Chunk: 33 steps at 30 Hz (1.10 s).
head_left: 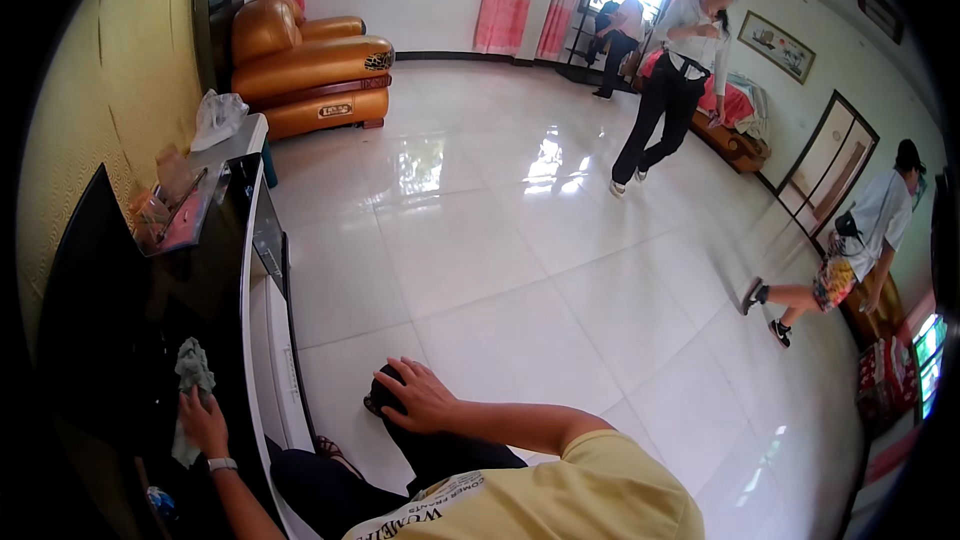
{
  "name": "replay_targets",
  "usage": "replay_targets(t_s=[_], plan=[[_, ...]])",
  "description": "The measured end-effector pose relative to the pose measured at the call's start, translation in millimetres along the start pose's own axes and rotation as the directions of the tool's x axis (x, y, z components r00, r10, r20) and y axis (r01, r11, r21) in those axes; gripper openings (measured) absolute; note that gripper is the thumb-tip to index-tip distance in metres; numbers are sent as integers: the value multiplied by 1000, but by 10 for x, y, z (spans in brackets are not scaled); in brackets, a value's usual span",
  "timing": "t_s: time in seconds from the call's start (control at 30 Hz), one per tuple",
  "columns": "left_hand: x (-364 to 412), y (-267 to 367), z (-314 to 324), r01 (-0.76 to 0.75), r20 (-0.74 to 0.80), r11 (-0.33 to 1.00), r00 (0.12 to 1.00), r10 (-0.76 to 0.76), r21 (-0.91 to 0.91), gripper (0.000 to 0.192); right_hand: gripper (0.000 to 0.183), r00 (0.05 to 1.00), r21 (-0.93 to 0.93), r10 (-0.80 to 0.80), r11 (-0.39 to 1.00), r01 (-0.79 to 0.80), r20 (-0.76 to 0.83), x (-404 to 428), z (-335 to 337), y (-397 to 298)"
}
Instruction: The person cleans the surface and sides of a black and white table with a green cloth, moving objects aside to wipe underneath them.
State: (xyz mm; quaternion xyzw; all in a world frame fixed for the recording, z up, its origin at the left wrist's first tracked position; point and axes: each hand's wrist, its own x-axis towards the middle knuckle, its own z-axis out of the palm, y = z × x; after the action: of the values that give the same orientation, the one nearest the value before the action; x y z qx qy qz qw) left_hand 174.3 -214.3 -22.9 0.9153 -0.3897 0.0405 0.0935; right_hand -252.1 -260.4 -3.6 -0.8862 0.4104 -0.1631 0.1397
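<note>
My left hand [203, 424], with a pale watch band at its wrist, presses a crumpled grey-green cloth [194, 366] on the glossy black top of a TV cabinet [217, 300]. Part of the cloth hangs out below the palm, and the fingers partly hide it. Just beyond the hand stands the dark screen of a television [94, 315]. My right hand [420, 395] rests on my bent knee in dark trousers, fingers spread and holding nothing.
Farther along the cabinet lie a pink item in clear plastic [184, 221] and a white plastic bag [219, 120]. An orange leather armchair [315, 75] stands beyond. One person [686, 60] is on the tiled floor [480, 255], another person [862, 232] at right, and someone near the far window.
</note>
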Motion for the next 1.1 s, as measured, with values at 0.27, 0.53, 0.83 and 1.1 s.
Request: replay_targets(t_s=[0.27, 0.53, 0.83, 1.1], plan=[[336, 259, 165, -57, 105, 983, 994, 39, 176, 50, 47, 996, -6, 63, 998, -63, 66, 186, 1, 36], [1217, -602, 878, -164, -74, 937, 978, 195, 308, 49, 42, 997, 128, -56, 990, 64, -60, 273, 116, -11], [82, 299, -40, -127, 0, 987, 992, 127, 95, 46, 35, 987, 82, -20, 996, 33, -161, 201, 110, 148], [-1678, -258, -506, -78, -78, 997, 994, 76, -20, 43, 36, 993, 60, -60, 996, 66, -98, 203, 96, 96]])
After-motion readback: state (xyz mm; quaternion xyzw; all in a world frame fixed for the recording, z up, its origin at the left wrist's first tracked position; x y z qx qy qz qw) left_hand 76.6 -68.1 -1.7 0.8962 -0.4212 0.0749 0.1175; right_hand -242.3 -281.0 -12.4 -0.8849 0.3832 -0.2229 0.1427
